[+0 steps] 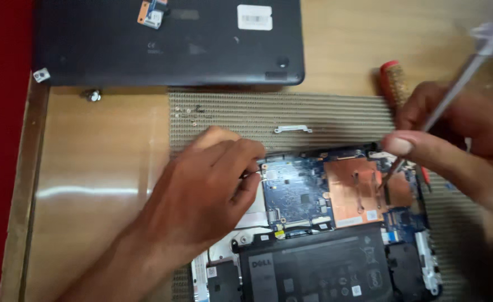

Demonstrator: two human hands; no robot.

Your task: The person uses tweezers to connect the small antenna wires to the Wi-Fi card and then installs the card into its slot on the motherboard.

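An opened laptop base (291,263) lies on a ribbed mat, showing a blue circuit board (294,190), a copper heat plate (352,190) and a black battery (313,268). My left hand (201,190) rests on the board's left edge, fingertips pinched on a thin black cable there. My right hand (453,140) holds a clear-handled screwdriver (464,78), its tip down at the board's upper right corner beside the copper plate.
The laptop's black bottom cover (168,42) lies at the back with a small orange part on it. A small metal bracket (293,129) and loose screws (193,112) sit on the ribbed mat (313,112). A red-handled tool (393,84) lies behind my right hand.
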